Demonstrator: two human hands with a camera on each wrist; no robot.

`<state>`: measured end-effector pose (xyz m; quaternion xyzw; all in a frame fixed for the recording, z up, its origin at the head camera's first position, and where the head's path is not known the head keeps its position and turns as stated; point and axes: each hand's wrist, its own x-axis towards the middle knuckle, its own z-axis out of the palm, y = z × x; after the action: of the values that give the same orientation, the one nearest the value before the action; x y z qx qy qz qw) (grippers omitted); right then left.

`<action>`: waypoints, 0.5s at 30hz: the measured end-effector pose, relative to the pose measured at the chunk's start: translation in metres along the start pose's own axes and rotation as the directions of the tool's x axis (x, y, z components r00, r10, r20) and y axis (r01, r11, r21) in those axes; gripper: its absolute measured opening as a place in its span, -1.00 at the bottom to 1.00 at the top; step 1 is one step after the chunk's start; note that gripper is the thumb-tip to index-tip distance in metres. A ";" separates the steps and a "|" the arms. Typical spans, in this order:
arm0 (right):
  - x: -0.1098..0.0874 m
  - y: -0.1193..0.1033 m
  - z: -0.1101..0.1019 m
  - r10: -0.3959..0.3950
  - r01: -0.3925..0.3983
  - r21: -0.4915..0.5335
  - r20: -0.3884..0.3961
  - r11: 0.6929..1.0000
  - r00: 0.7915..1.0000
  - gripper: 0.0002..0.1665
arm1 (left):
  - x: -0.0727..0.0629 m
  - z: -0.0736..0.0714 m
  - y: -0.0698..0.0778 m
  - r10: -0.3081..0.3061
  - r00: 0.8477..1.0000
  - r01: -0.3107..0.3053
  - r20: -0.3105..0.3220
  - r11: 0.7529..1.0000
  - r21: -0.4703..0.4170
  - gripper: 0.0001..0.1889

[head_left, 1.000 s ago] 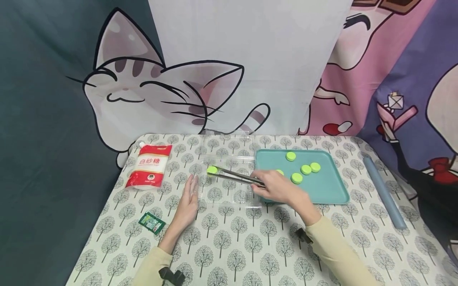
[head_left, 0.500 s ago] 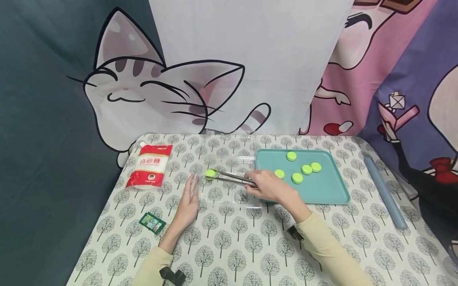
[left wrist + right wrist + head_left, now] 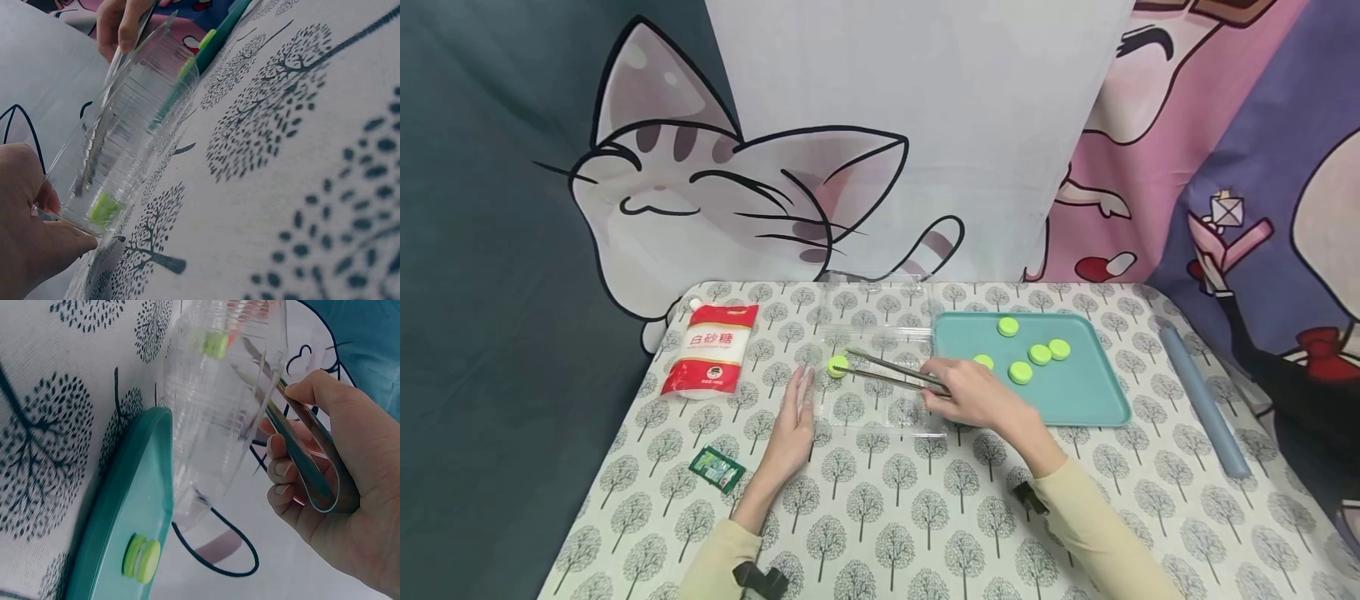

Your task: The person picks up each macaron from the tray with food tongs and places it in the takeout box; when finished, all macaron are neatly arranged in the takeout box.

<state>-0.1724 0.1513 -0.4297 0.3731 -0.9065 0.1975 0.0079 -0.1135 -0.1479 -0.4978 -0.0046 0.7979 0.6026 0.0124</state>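
Note:
A clear plastic box [image 3: 872, 412] stands with its lid raised in the middle of the table. Inside, at its left end, sits one green macaron [image 3: 837, 361]. My left hand [image 3: 790, 425] rests against the box's left side, fingers straight along the wall. From the right, my right hand [image 3: 973, 393] holds metal tongs [image 3: 891, 377] over the box. The tongs' tips are spread near the macaron; in the right wrist view the macaron [image 3: 215, 345] lies just past them. To the right is a teal tray [image 3: 1093, 400] with several green macarons [image 3: 1019, 372].
A red and white sugar bag [image 3: 715, 350] lies at the back left, with a small green packet [image 3: 717, 469] in front of it. Near the right edge is a long blue-grey roll [image 3: 1204, 400]. A tree-patterned cloth [image 3: 895, 533] covers the table.
The macaron in the tongs has gone down and slightly left into the box. The tongs' tips have spread and let it go. My left hand has kept its place.

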 end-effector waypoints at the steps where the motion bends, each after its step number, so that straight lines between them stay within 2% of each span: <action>1: -0.002 0.001 -0.001 0.002 -0.002 0.021 -0.011 1.000 1.000 -0.62 | 0.000 0.000 0.000 0.004 1.000 -0.004 0.001 1.000 0.006 -0.34; 5: -0.012 0.003 -0.008 0.000 0.004 0.061 -0.068 0.998 0.998 -0.61 | 0.001 0.000 -0.001 0.001 1.000 -0.001 -0.001 1.000 0.008 -0.33; 15: -0.042 0.013 -0.022 0.073 -0.060 0.086 -0.166 0.995 0.983 -0.64 | 0.000 0.000 -0.001 -0.004 1.000 0.004 0.011 1.000 0.010 -0.33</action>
<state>-0.1538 0.1955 -0.4205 0.3246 -0.9058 0.2649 0.0629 -0.1136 -0.1484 -0.4984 -0.0028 0.8008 0.5987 0.0180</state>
